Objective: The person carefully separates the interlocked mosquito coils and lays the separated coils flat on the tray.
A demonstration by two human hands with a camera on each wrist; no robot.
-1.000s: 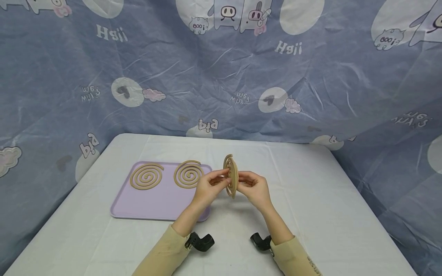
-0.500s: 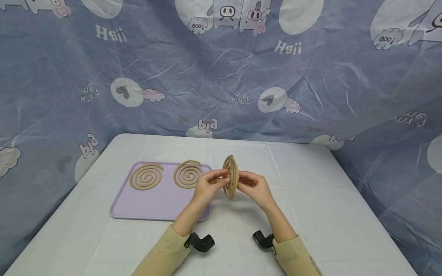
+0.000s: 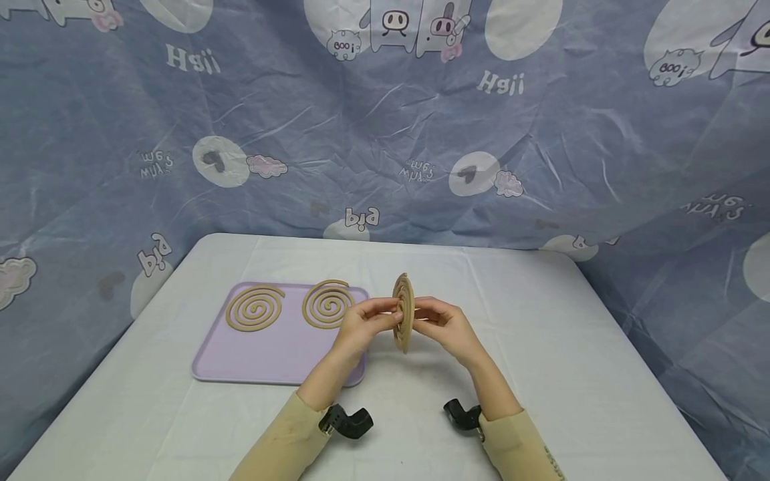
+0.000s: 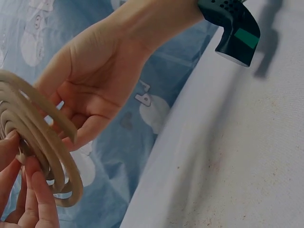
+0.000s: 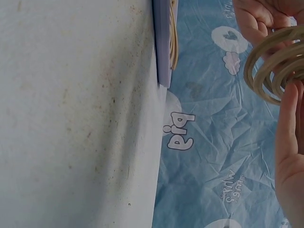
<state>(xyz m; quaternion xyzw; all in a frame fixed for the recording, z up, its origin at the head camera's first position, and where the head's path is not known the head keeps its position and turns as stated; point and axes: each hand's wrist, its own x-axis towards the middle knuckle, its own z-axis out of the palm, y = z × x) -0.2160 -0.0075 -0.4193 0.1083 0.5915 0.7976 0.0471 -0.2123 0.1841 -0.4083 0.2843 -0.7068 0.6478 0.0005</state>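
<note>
Tan mosquito coils (image 3: pixel 404 337) stand on edge between my two hands, raised above the table; in the left wrist view the coil (image 4: pixel 70 178) shows overlapping rings, perhaps two coils nested. My left hand (image 3: pixel 361 325) pinches the near-centre rings from the left with thumb and fingers. From the other side my right hand (image 3: pixel 450 329) grips the coil with its fingertips. The right wrist view shows the coil's rings (image 5: pixel 263 78) spread slightly apart at the edge. Two more mosquito coils, a left one (image 3: pixel 254 308) and a right one (image 3: pixel 327 305), lie flat on a lilac tray (image 3: pixel 265 357).
The tray rests on a white cloth-covered table (image 3: pixel 541 354), left of the hands. Small brown crumbs dot the cloth (image 5: pixel 114 100) in the wrist views. A blue patterned curtain (image 3: pixel 385 133) hangs behind and beside the table.
Between my hands the coil has turned more edge-on and dropped slightly. My right forearm has shifted a little to the right. The coils on the tray have not moved.
</note>
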